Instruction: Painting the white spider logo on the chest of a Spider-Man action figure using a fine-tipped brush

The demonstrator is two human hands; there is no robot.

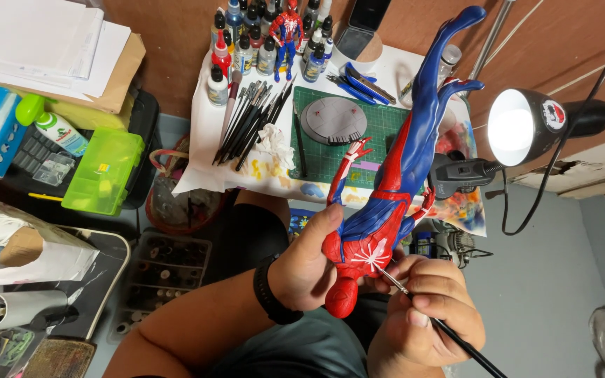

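So the big red-and-blue superhero figure [393,175] is held upside down over the lap, legs pointing up past the green cutting mat [386,126] toward the desk lamp [526,126]. The left hand [309,266] is wrapped around its shoulder and torso, head poking out below. The right hand [425,315] pinches a fine paintbrush [442,325], tip touching the white chest emblem.

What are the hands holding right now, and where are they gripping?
The left hand grips the red and blue figure by its upper torso. The right hand pinches a fine paintbrush near its tip end.
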